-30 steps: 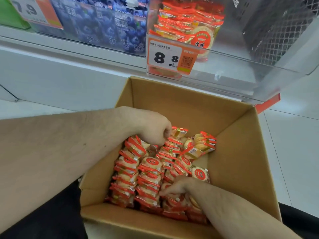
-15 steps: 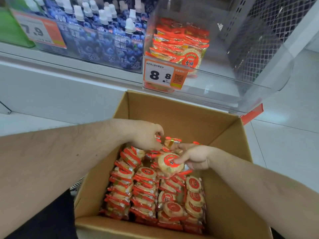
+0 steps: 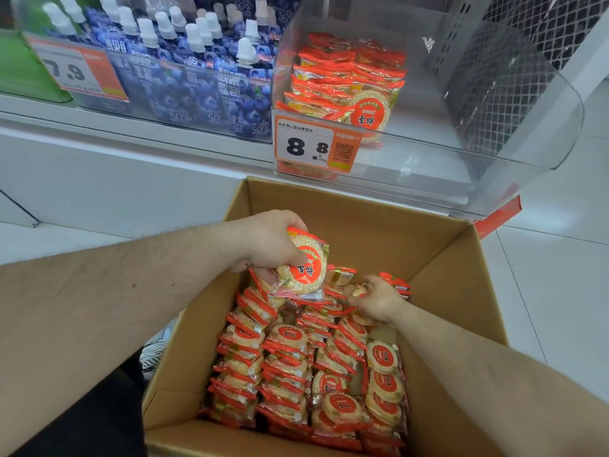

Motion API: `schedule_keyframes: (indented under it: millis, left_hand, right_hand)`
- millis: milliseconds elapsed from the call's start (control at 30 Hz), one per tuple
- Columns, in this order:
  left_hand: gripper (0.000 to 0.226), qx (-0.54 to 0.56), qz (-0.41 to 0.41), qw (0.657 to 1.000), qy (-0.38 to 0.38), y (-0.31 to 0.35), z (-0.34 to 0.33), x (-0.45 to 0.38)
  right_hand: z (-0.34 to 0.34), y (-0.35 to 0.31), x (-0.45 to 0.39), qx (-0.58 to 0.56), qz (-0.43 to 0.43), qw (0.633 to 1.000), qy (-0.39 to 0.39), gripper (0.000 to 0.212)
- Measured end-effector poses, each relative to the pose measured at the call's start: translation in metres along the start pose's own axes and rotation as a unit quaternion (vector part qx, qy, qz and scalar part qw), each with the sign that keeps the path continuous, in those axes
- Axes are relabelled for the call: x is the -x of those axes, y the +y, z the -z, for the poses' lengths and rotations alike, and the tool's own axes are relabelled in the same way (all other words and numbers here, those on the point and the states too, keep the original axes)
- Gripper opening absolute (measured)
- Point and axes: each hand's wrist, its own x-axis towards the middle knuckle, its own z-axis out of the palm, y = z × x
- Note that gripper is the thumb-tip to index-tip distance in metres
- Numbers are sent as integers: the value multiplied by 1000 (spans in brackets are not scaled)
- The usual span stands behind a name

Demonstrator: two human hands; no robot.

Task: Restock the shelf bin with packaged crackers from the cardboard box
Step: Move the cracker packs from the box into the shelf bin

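Note:
An open cardboard box (image 3: 461, 291) on the floor holds several rows of red-and-clear cracker packets (image 3: 286, 367). My left hand (image 3: 270, 242) is shut on a small bunch of cracker packets (image 3: 304, 268), lifted just above the box's far left part. My right hand (image 3: 375, 300) is down among the packets at the far right of the box, fingers closed on one packet (image 3: 359, 291). Above the box, the clear plastic shelf bin (image 3: 494, 133) holds a stack of the same crackers (image 3: 346, 84) on its left side.
A price tag reading 8.8 (image 3: 313, 146) hangs on the bin's front. Blue pouch drinks with white caps (image 3: 184, 70) fill the bin to the left. A white mesh shelf panel (image 3: 534, 37) stands at the right. White floor tiles (image 3: 560, 291) surround the box.
My left hand has lifted out of the box holding a bunch of packets. My right hand let go of the round packet and moved down right onto another one.

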Motion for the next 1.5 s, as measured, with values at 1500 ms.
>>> schedule_keyframes:
  millis: [1500]
  left_hand:
    - [76,301,-173,938,-16,51,-15,49]
  right_hand:
    - [108,-79,187,-313,208,924,74,28]
